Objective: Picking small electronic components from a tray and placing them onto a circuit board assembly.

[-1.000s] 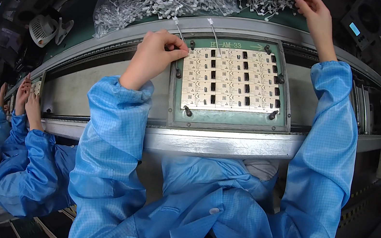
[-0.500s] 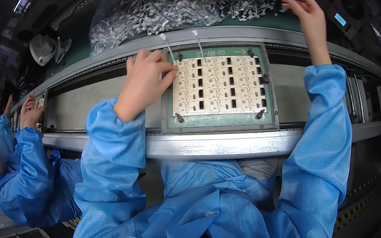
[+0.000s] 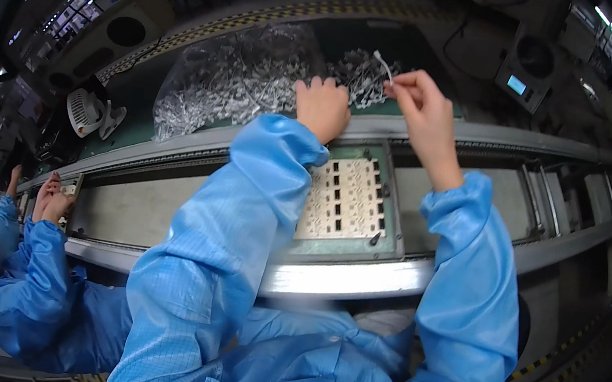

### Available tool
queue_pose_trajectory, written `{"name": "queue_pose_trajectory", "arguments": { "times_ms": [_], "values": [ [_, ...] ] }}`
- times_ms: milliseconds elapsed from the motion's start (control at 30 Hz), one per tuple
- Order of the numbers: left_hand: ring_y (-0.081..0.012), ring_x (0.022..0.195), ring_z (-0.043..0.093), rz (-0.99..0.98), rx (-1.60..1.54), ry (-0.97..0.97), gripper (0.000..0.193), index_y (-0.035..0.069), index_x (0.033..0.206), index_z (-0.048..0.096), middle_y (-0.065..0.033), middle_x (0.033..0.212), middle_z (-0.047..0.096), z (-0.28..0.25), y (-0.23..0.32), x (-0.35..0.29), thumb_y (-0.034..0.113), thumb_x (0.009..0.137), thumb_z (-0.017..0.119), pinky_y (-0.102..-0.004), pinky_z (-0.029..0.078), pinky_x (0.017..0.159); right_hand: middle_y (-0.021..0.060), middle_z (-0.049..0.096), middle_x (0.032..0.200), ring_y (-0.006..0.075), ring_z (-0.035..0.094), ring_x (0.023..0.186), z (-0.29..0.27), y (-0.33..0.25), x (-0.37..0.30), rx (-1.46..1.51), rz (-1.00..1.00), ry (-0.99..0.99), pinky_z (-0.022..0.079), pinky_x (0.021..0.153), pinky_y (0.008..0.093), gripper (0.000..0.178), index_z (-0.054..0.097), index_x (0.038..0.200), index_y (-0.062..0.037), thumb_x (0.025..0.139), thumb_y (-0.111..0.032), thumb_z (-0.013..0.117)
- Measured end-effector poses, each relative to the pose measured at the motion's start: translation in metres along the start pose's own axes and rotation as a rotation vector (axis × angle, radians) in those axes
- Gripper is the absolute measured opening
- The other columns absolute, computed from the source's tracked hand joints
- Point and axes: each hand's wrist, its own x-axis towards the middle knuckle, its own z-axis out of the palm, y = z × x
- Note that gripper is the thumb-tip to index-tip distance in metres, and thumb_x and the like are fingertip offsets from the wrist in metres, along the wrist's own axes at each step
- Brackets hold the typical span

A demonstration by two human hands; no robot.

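Observation:
My right hand point(image 3: 424, 114) is raised past the far rail, its thumb and fingers pinching a short white cable point(image 3: 383, 64) with a connector at its tip. My left hand point(image 3: 323, 107) reaches over that rail to the near edge of a heap of similar cables point(image 3: 251, 82). Its fingers bend down toward the heap and their tips are hidden, so I cannot make out a grip. Below both hands, a green fixture plate point(image 3: 388, 238) carries a panel of pale circuit boards point(image 3: 348, 197) with rows of black parts. My left sleeve covers the panel's left side.
The fixture sits between two metal conveyor rails point(image 3: 348, 281). A clear plastic bag point(image 3: 179, 95) lies under part of the heap. A small white fan point(image 3: 84, 113) stands at far left, a device with a lit screen point(image 3: 516, 84) at far right. A co-worker's hands point(image 3: 50, 200) are at the line on the left.
My left hand has left the panel's left edge and moved away and right to the heap. My right hand, still pinching the cable, has come left and nearer. The view has tilted up.

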Motion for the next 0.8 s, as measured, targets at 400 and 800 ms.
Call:
{"name": "queue_pose_trajectory", "arguments": {
  "times_ms": [400,800],
  "values": [
    [-0.02,0.069,0.068,-0.346,-0.873,-0.098,0.019,0.001,0.098,0.068,-0.0105,0.079,0.073,-0.013,-0.051,0.033,0.017,0.088,0.063,-0.0327,0.053,0.064,0.0122,0.075,0.095,0.0168,0.072,0.095,0.002,0.002,-0.009,-0.046,0.027,-0.074,0.053,0.082,0.0269,0.01,0.06,0.099,0.0032,0.096,-0.006,0.059],
    [-0.0086,0.081,0.062,-0.495,-1.683,-0.317,0.016,0.005,0.104,0.063,-0.0039,0.093,0.068,-0.096,-0.092,-0.084,0.02,0.098,0.063,-0.022,0.05,0.077,0.0118,0.074,0.097,0.0173,0.071,0.095,0.019,-0.005,-0.021,-0.064,0.011,-0.21,0.054,0.083,0.0273,0.009,0.06,0.099,0.0036,0.095,-0.005,0.06]
  ]
}}
